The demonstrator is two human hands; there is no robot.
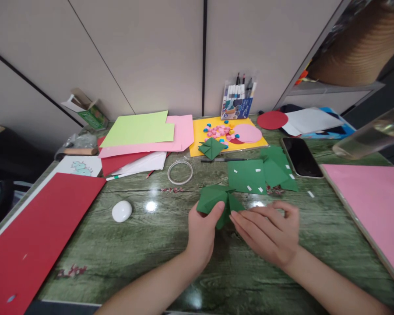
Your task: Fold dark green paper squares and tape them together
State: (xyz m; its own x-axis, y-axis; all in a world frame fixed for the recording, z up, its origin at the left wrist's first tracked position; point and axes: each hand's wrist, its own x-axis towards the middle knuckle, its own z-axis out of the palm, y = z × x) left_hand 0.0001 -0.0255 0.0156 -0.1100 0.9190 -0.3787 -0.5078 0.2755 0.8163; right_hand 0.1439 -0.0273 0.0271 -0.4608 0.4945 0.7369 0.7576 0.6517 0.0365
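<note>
A folded green paper piece point(216, 199) with pointed flaps is held above the table near its middle. My left hand point(202, 232) is closed on its left side, thumb on top. My right hand point(271, 232) has its thumb and fingertips together at the lower right flap of the same piece. Beyond it lies a similar folded green paper shape point(212, 148). To the right, a green paper square point(246, 175) carries several small white strips, and more green paper point(276, 171) overlaps it.
A roll of tape point(180, 172), a white rounded object point(121, 211) and a black pen point(223, 160) lie on the table. Red paper point(49, 236) spreads left. A phone point(302, 157), pink paper point(371, 205) and a clear bottle point(374, 133) are right. Markers point(238, 98) stand behind.
</note>
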